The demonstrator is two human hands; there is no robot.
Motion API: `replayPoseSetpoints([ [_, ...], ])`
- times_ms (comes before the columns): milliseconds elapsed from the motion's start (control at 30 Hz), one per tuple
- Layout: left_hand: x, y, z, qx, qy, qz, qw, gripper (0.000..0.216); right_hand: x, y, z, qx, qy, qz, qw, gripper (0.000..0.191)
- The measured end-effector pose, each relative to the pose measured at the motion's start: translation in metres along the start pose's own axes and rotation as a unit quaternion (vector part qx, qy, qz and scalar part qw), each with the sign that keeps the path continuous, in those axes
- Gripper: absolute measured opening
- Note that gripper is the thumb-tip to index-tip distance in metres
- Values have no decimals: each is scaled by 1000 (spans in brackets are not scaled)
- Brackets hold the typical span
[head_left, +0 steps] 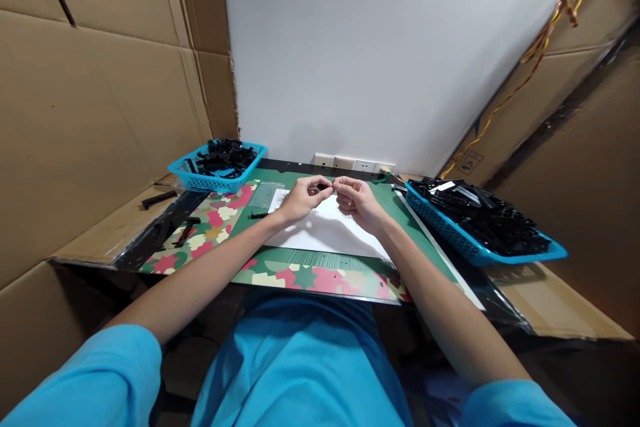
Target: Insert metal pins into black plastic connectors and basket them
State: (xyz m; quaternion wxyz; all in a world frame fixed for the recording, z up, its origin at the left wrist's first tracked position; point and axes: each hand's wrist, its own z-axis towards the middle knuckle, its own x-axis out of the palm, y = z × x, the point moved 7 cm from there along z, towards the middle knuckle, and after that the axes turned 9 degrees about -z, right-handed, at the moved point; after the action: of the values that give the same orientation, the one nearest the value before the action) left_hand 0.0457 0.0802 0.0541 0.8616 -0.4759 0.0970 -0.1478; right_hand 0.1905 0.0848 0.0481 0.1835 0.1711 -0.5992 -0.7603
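My left hand (305,197) and my right hand (356,201) meet fingertip to fingertip above a white sheet (325,232) on the green mat (360,260). Both hands are closed in a pinch around a small black part (327,185) held between them; its shape is too small to make out. The hands hover just above the sheet near its far edge.
A blue basket (200,180) of black parts stands at the far left, a bigger blue basket (465,243) of black parts at the right. Loose black pieces (186,230) lie on the camouflage cloth. Cardboard walls close both sides; wall sockets (345,163) sit at the back.
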Motion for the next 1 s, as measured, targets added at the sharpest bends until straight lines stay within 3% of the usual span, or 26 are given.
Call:
replayPoseSetpoints([
  [200,-1,6,2,-42,-3,-63,997,36,-6,4,0,-23,-35,-60,997,42],
  [467,0,17,1,-133,39,-157,978,35,-14,32,-9,-172,-84,-250,949,34],
  [767,2,18,-3,-197,59,-184,961,25,-13,34,-11,-178,-52,-286,940,31],
  [1000,-1,19,-3,-202,60,-163,964,25,-17,35,-13,-161,-58,-307,936,30],
])
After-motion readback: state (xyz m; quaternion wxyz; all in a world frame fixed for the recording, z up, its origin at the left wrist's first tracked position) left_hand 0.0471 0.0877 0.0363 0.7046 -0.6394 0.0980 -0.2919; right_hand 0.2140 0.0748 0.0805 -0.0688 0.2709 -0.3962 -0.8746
